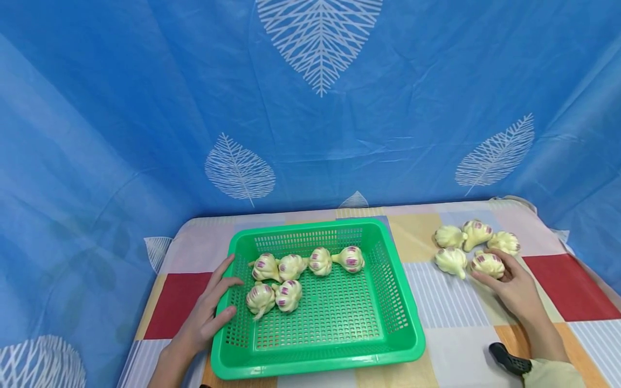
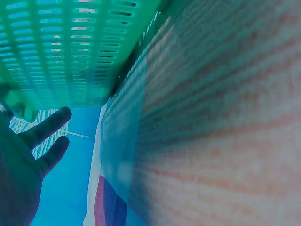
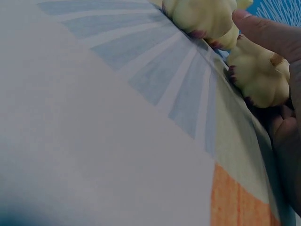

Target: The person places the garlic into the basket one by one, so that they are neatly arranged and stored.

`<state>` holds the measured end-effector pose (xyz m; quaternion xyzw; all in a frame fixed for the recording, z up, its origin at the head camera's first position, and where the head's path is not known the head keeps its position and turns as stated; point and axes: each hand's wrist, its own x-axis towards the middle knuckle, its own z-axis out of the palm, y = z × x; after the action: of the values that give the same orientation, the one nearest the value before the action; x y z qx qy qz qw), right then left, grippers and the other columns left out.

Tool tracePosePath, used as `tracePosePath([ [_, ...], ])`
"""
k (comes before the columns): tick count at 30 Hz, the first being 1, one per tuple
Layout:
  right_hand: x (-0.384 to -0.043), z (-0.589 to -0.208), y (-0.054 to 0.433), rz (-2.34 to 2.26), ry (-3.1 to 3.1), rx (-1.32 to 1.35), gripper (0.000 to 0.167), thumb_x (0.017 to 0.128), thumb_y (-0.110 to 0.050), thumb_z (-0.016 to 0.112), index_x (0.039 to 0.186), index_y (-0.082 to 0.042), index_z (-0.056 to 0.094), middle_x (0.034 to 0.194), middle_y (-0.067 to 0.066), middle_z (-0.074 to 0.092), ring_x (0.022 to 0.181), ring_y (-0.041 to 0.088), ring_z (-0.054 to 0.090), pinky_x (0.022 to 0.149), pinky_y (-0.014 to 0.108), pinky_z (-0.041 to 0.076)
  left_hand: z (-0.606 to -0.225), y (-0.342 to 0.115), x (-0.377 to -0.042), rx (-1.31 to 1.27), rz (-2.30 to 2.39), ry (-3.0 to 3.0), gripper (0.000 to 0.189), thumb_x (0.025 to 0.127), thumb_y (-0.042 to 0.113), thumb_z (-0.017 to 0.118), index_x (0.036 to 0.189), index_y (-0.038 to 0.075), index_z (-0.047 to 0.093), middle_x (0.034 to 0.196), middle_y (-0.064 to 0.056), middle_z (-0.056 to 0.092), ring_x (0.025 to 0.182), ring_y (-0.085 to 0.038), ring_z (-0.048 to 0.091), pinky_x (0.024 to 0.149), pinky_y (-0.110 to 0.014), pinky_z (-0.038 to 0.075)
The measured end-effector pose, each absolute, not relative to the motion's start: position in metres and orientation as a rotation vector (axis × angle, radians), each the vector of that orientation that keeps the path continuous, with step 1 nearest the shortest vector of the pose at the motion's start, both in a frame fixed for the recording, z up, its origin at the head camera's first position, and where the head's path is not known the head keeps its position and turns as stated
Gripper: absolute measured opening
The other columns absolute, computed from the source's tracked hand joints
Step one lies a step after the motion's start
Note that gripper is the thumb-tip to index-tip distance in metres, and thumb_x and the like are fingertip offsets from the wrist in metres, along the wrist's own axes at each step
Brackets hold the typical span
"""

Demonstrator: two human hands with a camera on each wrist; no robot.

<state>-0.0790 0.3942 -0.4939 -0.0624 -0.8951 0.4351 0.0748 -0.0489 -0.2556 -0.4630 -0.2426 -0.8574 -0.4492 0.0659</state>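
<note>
On the left rim of a green plastic basket (image 1: 317, 368) rests my left hand (image 1: 206, 315), its fingers spread and partly over the edge. The left wrist view shows that hand's fingers (image 2: 49, 127) extended beside the perforated basket wall (image 2: 70, 61). Inside the basket lie several purple-streaked garlic bulbs (image 1: 288, 296), grouped to the left and back. To the right of the basket, my right hand (image 1: 516, 285) holds a garlic bulb (image 1: 487, 264) with thumb and fingers around it. In the right wrist view the thumb (image 3: 268, 30) lies over this bulb (image 3: 261, 75).
Several more garlic bulbs (image 1: 451, 261) lie close by the right hand on the patchwork tablecloth (image 1: 456, 307). Blue leaf-print cloth (image 1: 368, 145) hangs behind the table and at both sides. A black strap (image 1: 509, 360) is at the right wrist.
</note>
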Motion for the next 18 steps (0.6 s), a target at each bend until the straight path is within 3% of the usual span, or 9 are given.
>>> tracePosePath([
  [9,-0.0827,-0.4903,0.3949,1.284,-2.695,-0.2,0.062,0.089,-0.027,0.079,0.141,-0.003,0.053,0.116,-0.021,0.049,0.091,0.0,0.047,0.067,0.013,0.039,-0.4634,-0.2572,-0.0497,-0.726,-1.34,-2.607,0.042,0.085,0.017,0.056,0.126,0.009,0.059,0.166,-0.009,0.018,0.146,-0.021,0.022,0.092,-0.041,0.054],
  [18,-0.0768,-0.4837,0.3998,1.411,-2.711,-0.385,0.056,0.088,-0.034,0.079,0.139,-0.021,0.06,0.105,-0.021,0.054,0.081,0.002,0.048,0.062,0.02,0.04,-0.4634,-0.2563,-0.0499,-0.722,-1.327,-2.609,0.042,0.085,0.018,0.055,0.126,0.009,0.059,0.166,-0.007,0.018,0.146,-0.023,0.023,0.092,-0.043,0.054],
])
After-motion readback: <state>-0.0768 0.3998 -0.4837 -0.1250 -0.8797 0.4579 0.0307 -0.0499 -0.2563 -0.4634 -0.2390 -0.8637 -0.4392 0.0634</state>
